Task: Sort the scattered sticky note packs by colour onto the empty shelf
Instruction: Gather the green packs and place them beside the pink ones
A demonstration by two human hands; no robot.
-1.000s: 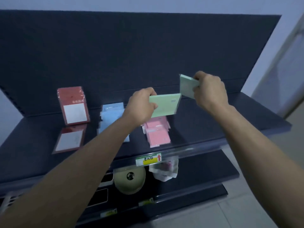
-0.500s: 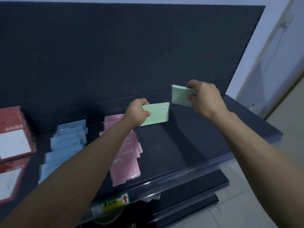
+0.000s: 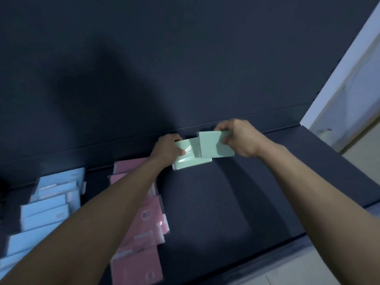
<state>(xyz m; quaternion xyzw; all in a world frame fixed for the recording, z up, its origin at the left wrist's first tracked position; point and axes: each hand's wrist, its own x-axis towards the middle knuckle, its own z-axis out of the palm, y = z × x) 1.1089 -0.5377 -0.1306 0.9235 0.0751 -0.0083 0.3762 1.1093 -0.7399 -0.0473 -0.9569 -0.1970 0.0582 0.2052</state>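
Note:
Two green sticky note packs are held low over the back of the dark shelf (image 3: 216,202). My left hand (image 3: 167,148) grips the lower green pack (image 3: 190,159) by its left edge; that pack lies at or just above the shelf surface. My right hand (image 3: 239,138) pinches the second green pack (image 3: 213,146) by its right edge, overlapping the first one from above. A row of pink packs (image 3: 144,223) lies left of the green ones, partly under my left forearm. Further left lies a row of blue packs (image 3: 47,204).
The shelf's dark back panel (image 3: 185,68) rises right behind the hands. Bare shelf surface stretches right of the green packs to the shelf's right end (image 3: 329,161). A pale wall and door frame (image 3: 349,79) stand at the right. Floor tiles (image 3: 308,272) show below the shelf front.
Both hands moved down and toward the back of the shelf with the green packs, and the two packs now overlap. The view closed in and shifted right, so the red packs left the frame.

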